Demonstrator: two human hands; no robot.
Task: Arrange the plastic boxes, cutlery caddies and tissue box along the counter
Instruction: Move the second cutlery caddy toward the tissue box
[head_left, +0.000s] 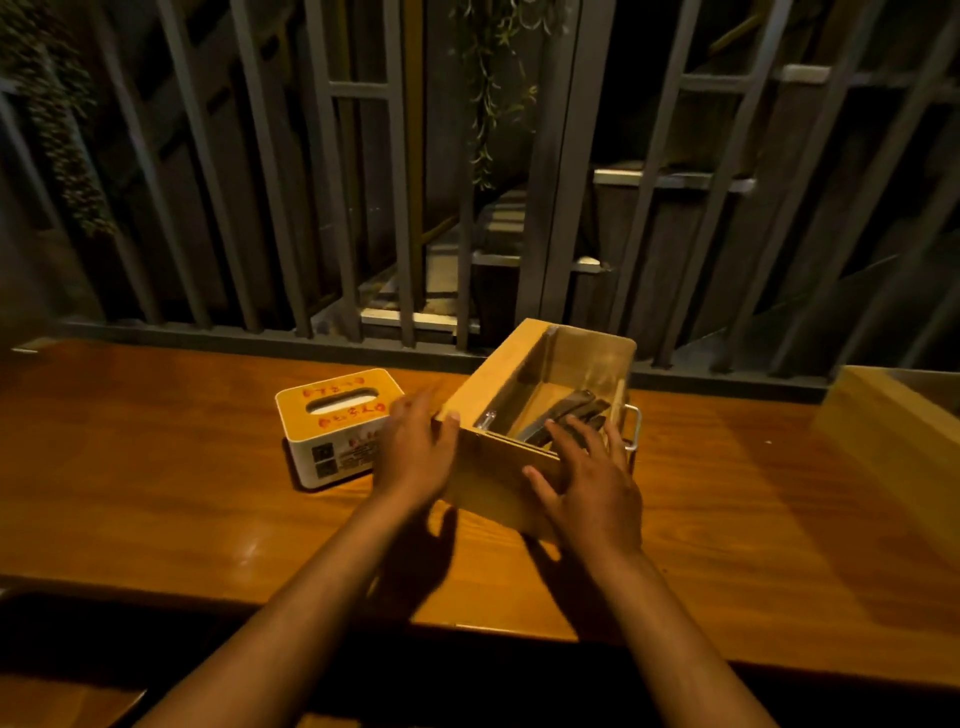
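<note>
A wooden cutlery caddy (498, 483) stands at an angle on the wooden counter (156, 467), open at the top with dark cutlery (566, 410) inside and a metal handle (634, 431) on its right side. My left hand (415, 452) rests flat against the caddy's left corner, thumb on the rim. My right hand (587, 483) lies over the near right edge, fingers spread over the rim. A white tissue box (332, 426) with a wood-coloured lid sits just left of my left hand.
Another wooden box (893, 441) stands at the counter's right end, partly cut off. A grey metal railing (337, 208) with vertical bars runs along the counter's far edge, with hanging plants and stairs behind it.
</note>
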